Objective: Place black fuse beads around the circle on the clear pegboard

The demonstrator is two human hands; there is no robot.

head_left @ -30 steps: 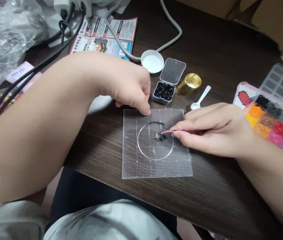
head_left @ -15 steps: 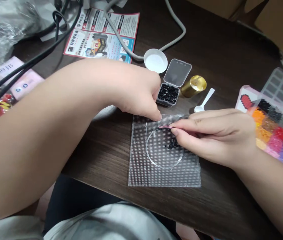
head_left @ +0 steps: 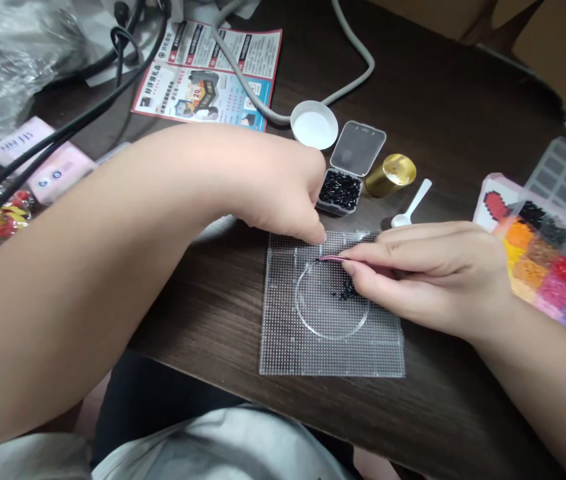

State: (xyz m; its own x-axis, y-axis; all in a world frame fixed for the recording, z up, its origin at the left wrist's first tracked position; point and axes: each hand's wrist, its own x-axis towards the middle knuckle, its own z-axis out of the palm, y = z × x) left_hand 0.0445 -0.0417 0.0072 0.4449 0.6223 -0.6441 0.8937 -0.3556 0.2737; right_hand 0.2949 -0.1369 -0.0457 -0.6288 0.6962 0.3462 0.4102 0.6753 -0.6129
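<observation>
My right hand [head_left: 427, 280] pinches slim pink tweezers [head_left: 333, 258] between thumb and fingers. Their dark tips are low over the clear pegboard [head_left: 283, 353], at the top of a pale ring outline [head_left: 299, 313]; a tiny dark bit shows at the tips, too small to name. Several loose black beads [head_left: 347, 291] lie on the board, partly behind my right fingers. Across the board's far edge reaches my left hand [head_left: 287, 190], its thumb stretched out and apart from the bent index finger. The other left fingers are hidden. Just beyond is an open clear box of black beads [head_left: 340, 190].
Behind the board stand a white dish [head_left: 315, 127], a gold cylinder [head_left: 391, 176] and a small white spoon [head_left: 413, 205]. A compartment box of coloured beads [head_left: 545, 267] lies right. Black cables [head_left: 77, 117], a printed leaflet [head_left: 203, 80] and clear plastic wrap [head_left: 13, 60] occupy the far left.
The whole view has shifted slightly. The tweezer tips have moved a little relative to the ring's top. My left hand keeps its place at the board's far edge.
</observation>
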